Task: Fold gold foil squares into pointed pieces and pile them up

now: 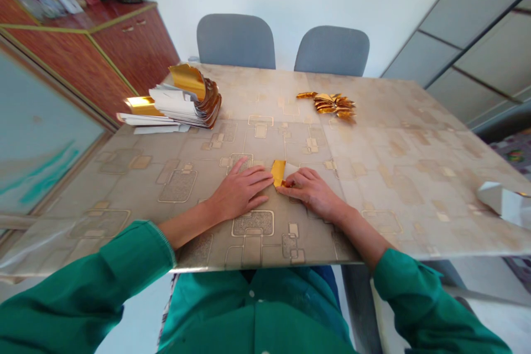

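Pinching a folded gold-foil paper (279,172) with my closed right hand (311,193) near the middle of the desk (394,177), my open left hand (240,191) lying flat just beside it; a stack of gold-backed paper (178,102) sits far left, a pile of folded gold pieces (332,105) farther right.

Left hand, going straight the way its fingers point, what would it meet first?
The small folded gold-and-white paper, just past the left hand's fingertips, though depth is unclear.

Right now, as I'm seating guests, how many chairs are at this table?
2: one grey chair at the far side of the table, another grey chair to its right. More may be out of view.
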`<state>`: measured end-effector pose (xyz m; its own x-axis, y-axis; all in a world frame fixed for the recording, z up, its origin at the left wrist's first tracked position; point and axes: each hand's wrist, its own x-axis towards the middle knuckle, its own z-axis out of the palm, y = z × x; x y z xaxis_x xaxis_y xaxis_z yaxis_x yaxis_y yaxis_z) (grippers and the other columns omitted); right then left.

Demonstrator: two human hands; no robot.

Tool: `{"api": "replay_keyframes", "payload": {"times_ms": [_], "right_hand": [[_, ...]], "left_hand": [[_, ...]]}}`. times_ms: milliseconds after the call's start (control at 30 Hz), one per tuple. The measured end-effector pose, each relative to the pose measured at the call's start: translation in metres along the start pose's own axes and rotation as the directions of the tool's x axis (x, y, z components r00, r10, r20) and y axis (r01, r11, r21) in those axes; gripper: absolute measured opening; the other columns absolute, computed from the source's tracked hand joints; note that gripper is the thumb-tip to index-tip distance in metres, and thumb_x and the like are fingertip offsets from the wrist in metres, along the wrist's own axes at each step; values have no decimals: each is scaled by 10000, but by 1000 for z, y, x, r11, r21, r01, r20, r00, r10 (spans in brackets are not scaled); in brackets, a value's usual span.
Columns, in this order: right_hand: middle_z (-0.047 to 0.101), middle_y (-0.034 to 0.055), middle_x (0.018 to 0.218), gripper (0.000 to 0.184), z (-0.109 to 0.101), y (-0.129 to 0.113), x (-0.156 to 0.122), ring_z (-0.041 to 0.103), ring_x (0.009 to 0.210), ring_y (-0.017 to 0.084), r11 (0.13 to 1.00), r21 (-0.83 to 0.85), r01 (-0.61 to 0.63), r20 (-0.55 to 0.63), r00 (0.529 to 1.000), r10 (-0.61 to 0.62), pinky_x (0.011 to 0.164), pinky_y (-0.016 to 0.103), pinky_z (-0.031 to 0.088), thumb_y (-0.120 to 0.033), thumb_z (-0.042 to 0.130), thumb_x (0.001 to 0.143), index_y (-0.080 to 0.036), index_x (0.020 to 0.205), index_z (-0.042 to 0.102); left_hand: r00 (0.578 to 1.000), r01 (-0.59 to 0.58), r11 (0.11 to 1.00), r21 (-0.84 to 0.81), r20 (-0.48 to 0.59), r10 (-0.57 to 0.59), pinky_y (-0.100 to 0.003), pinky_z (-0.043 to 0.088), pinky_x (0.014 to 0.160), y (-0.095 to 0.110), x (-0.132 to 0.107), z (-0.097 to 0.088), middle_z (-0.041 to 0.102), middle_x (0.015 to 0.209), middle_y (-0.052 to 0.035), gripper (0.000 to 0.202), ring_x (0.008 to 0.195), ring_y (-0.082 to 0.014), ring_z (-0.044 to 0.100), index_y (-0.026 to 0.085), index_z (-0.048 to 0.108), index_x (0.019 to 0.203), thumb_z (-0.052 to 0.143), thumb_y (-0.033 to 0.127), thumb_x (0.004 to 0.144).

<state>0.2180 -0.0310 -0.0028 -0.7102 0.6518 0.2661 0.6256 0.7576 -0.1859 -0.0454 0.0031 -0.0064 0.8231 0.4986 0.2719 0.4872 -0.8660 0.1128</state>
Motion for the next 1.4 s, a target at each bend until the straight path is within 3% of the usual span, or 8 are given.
{"api": "replay_keyframes", "payload": {"times_ms": [233, 467, 667, 800, 900, 1033, 1200, 1400], "right_hand": [[683, 76, 1016, 285, -5, 18, 3, 561, 942, 198, 982, 146, -116, -152, 979, 138, 852, 365, 458, -152, 470, 972, -215, 1152, 682], [642, 89, 1008, 261, -8, 9, 2, 536, 958, 221, 987, 23, -159, -66, 985, 160, 903, 405, 415, -194, 513, 949, -202, 1155, 673], [629, 65, 967, 230, -1, -12, 11, 531, 934, 204, 991, 109, -78, -21, 996, 81, 865, 368, 431, -268, 516, 976, -213, 1133, 674], [644, 84, 1055, 266, -4, -3, 9, 533, 971, 210, 986, 138, -97, -151, 981, 118, 855, 369, 447, -230, 493, 982, -201, 1201, 641], [641, 94, 1104, 260, -6, 6, 5, 534, 1014, 219, 974, 149, -172, -177, 964, 198, 880, 389, 445, -211, 502, 971, -204, 1189, 644], [658, 81, 1062, 208, -3, 6, 2, 547, 997, 215, 982, 116, -146, -112, 981, 159, 900, 401, 417, -226, 523, 967, -215, 1105, 679], [662, 79, 1037, 192, 2, -5, 5, 546, 991, 217, 993, 51, -105, -106, 988, 110, 902, 388, 413, -288, 529, 978, -205, 1055, 685], [682, 67, 1043, 184, 4, -9, 11, 559, 986, 209, 990, 13, -138, -89, 986, 139, 862, 356, 407, -334, 550, 975, -200, 1010, 672]], "left_hand": [[999, -16, 1000, 9, -38, 16, -541, 145, 1196, 0, 13, 0, 683, 1216, -72, 363, 1227, -252, 550, 203, 651, 1204, 552, 456, 962], [998, 25, 996, 88, -61, -20, -571, 201, 1161, -8, 20, -3, 658, 1230, -63, 300, 1203, -264, 543, 238, 668, 1165, 537, 429, 973], [984, 153, 988, 35, -103, -148, -440, 419, 961, -13, 21, 5, 617, 1154, -98, 281, 1049, -252, 545, 223, 701, 1133, 550, 393, 968], [979, 170, 982, -80, -100, -178, -383, 448, 889, -16, 23, 11, 599, 1107, -93, 290, 1003, -227, 544, 207, 686, 1183, 566, 356, 965], [984, 139, 986, -91, -97, -148, -385, 451, 886, -18, 24, 10, 602, 1114, -81, 276, 989, -219, 550, 226, 685, 1181, 571, 355, 965], [985, 111, 991, -68, -128, -119, -387, 454, 890, -20, 29, 6, 619, 1140, -80, 265, 1013, -225, 555, 226, 679, 1170, 583, 356, 960], [994, 19, 1000, 14, -112, -18, -321, 464, 806, -19, 32, 6, 660, 976, -55, 235, 910, -190, 576, 193, 708, 946, 488, 256, 1001], [990, -128, 992, 1, -65, 128, -333, 480, 880, -15, 19, -1, 677, 1049, -72, 265, 961, -194, 602, 172, 686, 1031, 454, 298, 1016]]}}
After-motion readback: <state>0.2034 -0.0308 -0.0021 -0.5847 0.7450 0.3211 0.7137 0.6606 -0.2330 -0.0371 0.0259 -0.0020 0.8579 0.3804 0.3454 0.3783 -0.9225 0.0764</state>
